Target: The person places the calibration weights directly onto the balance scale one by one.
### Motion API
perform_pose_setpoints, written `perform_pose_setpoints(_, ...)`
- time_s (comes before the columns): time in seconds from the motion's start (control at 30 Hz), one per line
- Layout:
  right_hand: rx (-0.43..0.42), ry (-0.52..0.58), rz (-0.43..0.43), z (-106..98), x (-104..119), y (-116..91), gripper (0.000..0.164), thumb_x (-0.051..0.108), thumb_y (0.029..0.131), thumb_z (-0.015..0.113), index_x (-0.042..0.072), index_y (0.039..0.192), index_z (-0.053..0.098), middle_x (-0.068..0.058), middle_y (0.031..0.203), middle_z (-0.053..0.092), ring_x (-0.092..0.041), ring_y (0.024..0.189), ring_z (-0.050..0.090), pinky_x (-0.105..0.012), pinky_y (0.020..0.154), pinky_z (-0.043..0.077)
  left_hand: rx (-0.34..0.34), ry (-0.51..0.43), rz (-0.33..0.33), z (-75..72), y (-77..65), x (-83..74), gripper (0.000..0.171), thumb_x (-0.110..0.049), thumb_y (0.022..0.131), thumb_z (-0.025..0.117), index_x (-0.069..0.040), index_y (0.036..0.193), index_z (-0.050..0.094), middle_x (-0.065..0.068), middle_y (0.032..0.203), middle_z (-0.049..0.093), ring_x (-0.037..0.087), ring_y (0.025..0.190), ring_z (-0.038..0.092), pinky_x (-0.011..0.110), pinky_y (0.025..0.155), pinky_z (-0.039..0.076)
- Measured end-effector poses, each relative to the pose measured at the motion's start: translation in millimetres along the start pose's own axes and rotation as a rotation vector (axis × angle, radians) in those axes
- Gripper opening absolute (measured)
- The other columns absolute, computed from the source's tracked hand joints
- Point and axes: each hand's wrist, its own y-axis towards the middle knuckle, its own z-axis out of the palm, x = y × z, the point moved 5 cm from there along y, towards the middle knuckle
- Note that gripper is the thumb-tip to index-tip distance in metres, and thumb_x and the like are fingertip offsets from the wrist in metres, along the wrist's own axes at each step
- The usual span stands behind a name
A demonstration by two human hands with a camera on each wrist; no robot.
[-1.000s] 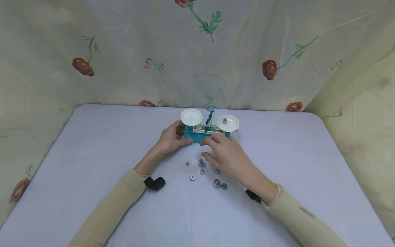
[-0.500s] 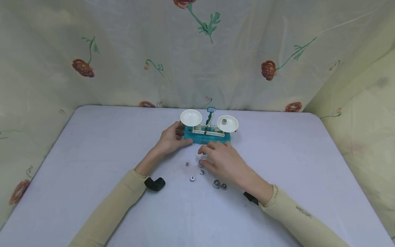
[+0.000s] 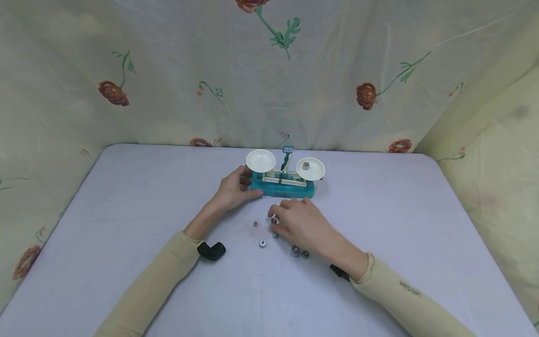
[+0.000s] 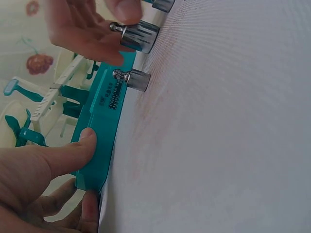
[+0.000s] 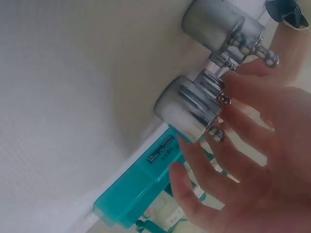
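A teal balance scale [image 3: 282, 189] with two white pans stands near the back of the table. My left hand [image 3: 231, 191] grips the left end of its base, thumb [image 4: 86, 145] on the front face and fingers round the end. On the right pan [image 3: 313, 174] sits a small metal weight [image 3: 306, 165]. My right hand [image 3: 302, 223] is low in front of the scale, its thumb and fingertips spread about a knobbed metal weight [image 3: 275, 220] on the table. Another shiny weight [image 5: 182, 109] stands by its fingers in the right wrist view, hidden under the hand from above.
Several more weights stand nearby: a tiny one [image 3: 255, 223], a small one [image 3: 275, 235], a flat one [image 3: 263, 243], and a larger one [image 3: 295, 251] beside a smaller [image 3: 305, 254]. The white tabletop [image 3: 168, 281] ends at a flowered curtain [image 3: 252, 93].
My right hand has come down and left, away from the scale's front, and its fingertips have drawn in around the knobbed weight. The left hand has stayed on the scale's base.
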Motion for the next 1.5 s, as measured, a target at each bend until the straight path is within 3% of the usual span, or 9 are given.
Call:
perform_pose_setpoints(0.23,0.010,-0.029,-0.011,5.6,-0.3,-0.8,0.020,0.033,0.095,0.084,0.021,0.111,0.079,0.001,0.097,0.080,-0.020,0.089,0.073,-0.044,0.084,0.056,0.006,0.001,-0.009,0.7,-0.5,1.0,0.075,-0.020,0.097,0.083,-0.006,0.160,0.044,0.018,0.162,0.053,0.036,0.143,0.059,0.047,0.120,0.053)
perform_pose_setpoints(0.7,0.036,-0.049,-0.022,5.0,1.3,0.3,0.021,0.024,0.095,0.084,0.024,0.116,0.079,-0.001,0.102,0.079,-0.022,0.094,0.072,-0.046,0.089,0.055,-0.001,0.008,0.007,-1.3,0.8,-1.2,0.075,-0.019,0.097,0.082,-0.005,0.160,0.044,0.018,0.162,0.053,0.037,0.143,0.059,0.047,0.120,0.053)
perform_pose_setpoints(1.1,-0.008,-0.072,-0.040,1.7,3.0,-0.9,0.019,0.024,0.095,0.084,0.022,0.113,0.078,-0.002,0.101,0.077,-0.022,0.093,0.071,-0.043,0.085,0.053,-0.001,0.016,0.002,0.7,0.8,0.7,0.075,-0.020,0.097,0.082,-0.006,0.160,0.044,0.017,0.163,0.053,0.036,0.143,0.059,0.047,0.120,0.053)
perform_pose_setpoints(1.5,-0.070,-0.082,0.012,-18.4,0.4,-3.9,0.024,0.023,0.096,0.083,0.021,0.120,0.080,-0.001,0.106,0.078,-0.021,0.101,0.069,-0.045,0.094,0.052,0.007,-0.009,-0.009,-0.4,0.1,-0.9,0.076,-0.019,0.096,0.083,-0.006,0.160,0.044,0.017,0.163,0.052,0.037,0.144,0.058,0.047,0.121,0.052)
